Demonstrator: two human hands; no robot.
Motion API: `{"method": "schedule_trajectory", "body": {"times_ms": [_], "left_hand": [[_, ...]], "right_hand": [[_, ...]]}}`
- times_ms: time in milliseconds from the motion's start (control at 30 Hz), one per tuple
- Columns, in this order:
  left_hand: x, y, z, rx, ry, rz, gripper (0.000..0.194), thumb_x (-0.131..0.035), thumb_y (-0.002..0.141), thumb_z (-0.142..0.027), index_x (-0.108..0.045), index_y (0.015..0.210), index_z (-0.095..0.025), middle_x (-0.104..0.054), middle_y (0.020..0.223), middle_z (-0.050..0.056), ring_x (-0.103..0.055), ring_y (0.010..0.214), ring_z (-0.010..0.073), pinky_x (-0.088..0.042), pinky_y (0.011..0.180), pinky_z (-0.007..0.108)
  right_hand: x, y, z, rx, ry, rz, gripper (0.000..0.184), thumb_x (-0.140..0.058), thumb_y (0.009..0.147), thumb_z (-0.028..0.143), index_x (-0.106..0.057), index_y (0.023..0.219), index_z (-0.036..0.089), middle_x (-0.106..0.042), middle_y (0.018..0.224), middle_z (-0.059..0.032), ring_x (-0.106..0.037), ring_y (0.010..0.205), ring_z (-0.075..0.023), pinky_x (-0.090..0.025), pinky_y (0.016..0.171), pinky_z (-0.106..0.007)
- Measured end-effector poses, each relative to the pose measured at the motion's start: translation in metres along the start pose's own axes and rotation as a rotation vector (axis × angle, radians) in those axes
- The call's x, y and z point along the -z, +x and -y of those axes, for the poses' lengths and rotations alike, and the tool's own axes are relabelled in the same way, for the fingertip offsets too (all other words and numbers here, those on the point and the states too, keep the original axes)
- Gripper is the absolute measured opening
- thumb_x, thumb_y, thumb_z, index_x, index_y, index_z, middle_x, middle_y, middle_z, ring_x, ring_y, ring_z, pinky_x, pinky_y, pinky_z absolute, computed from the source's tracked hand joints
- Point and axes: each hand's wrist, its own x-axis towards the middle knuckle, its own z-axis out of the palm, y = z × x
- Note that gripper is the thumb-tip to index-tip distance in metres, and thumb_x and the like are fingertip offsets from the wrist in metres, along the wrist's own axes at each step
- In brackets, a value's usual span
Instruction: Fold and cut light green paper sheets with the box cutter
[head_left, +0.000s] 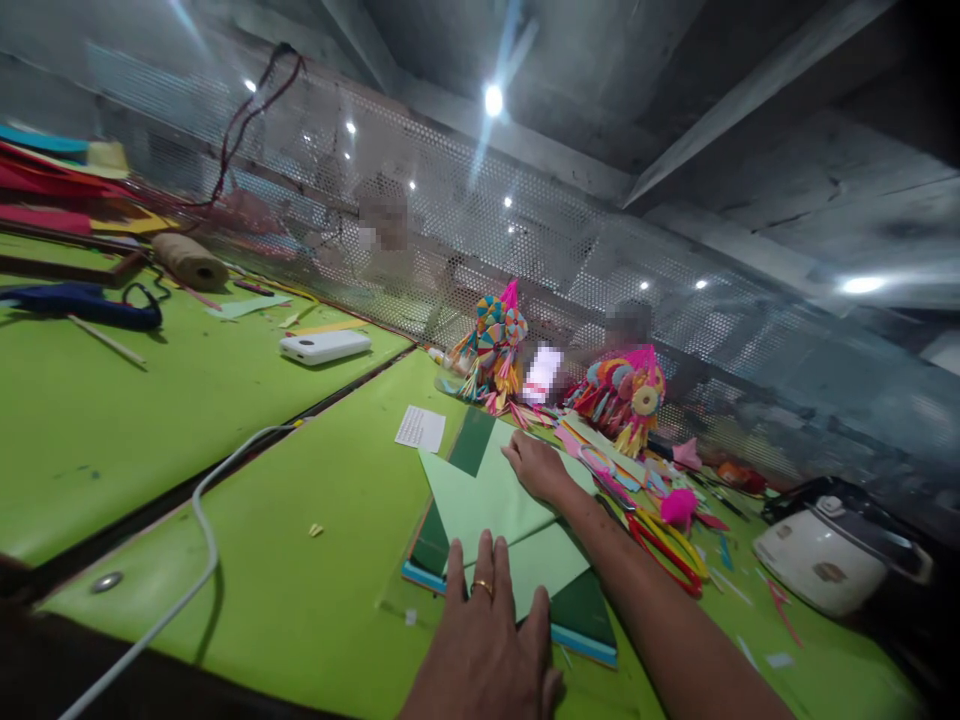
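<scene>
A light green sheet of paper (487, 495) lies with folds in it on a stack with a dark green top (474, 440) and a blue edge. My left hand (487, 630), with a ring on one finger, rests on the sheet's near part, fingers spread and holding nothing. Across the sheet's far part, my right hand (538, 468) presses down with its fingers curled in. What is under those fingers, if anything, is hidden. The right forearm crosses over the sheet's right side.
Right of the stack lie scissors (664, 550), a pink pom-pom (679, 508) and paper scraps. A white appliance (821, 555) stands at far right. Colourful tasselled ornaments (491, 335) stand by the mesh screen (315, 150). Leftward are a cable (206, 520), white device (325, 346), twine spool (190, 262) and glue gun (82, 303).
</scene>
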Motion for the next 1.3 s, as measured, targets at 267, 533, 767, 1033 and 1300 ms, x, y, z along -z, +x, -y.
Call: {"method": "schedule_trajectory", "body": {"times_ms": [267,533,767,1033,1300], "left_hand": [[0.005,-0.006,-0.007,0.027,0.023,-0.031,0.055,-0.045,0.091,-0.049,-0.049,0.136,-0.019,-0.026,0.144,0.031,-0.011,0.134,0.0459,-0.009,0.104,0.069],[-0.008,-0.009,-0.007,-0.010,0.093,-0.220,0.051,-0.041,0.092,-0.043,-0.051,0.134,-0.015,-0.035,0.140,0.033,-0.023,0.133,0.0457,-0.016,0.105,0.069],[-0.019,-0.007,-0.006,-0.022,0.187,-0.297,0.047,-0.040,0.093,-0.041,-0.053,0.130,-0.016,-0.043,0.138,0.030,-0.031,0.132,0.0450,-0.020,0.104,0.069],[-0.018,-0.010,-0.005,-0.053,0.218,-0.327,0.043,-0.041,0.094,-0.037,-0.054,0.128,-0.015,-0.045,0.137,0.029,-0.033,0.132,0.0434,-0.024,0.104,0.067],[-0.011,-0.012,-0.009,-0.023,0.209,-0.297,0.040,-0.043,0.092,-0.034,-0.057,0.124,-0.014,-0.045,0.137,0.028,-0.033,0.133,0.0419,-0.024,0.105,0.066]], "right_hand": [[0.026,-0.012,-0.003,0.035,0.075,-0.152,0.018,-0.049,0.094,0.027,-0.061,0.100,0.015,-0.063,0.107,-0.0116,-0.053,0.105,-0.0227,-0.040,0.088,-0.035],[0.059,-0.125,0.029,0.557,0.295,-0.101,0.032,-0.039,0.097,0.020,-0.052,0.126,0.019,-0.057,0.128,-0.0081,-0.042,0.126,-0.0189,-0.034,0.108,-0.040],[0.055,-0.149,0.022,0.482,0.388,-0.053,0.034,-0.036,0.099,0.023,-0.052,0.129,0.019,-0.052,0.136,-0.0090,-0.036,0.133,-0.0177,-0.029,0.114,-0.041],[0.050,-0.149,0.019,0.443,0.479,-0.023,0.038,-0.034,0.100,0.029,-0.050,0.134,0.026,-0.051,0.136,-0.0052,-0.041,0.129,-0.0153,-0.033,0.112,-0.036],[0.052,-0.148,0.018,0.453,0.456,-0.012,0.039,-0.036,0.100,0.034,-0.052,0.134,0.023,-0.052,0.137,-0.0065,-0.041,0.130,-0.0167,-0.032,0.113,-0.037]]}}
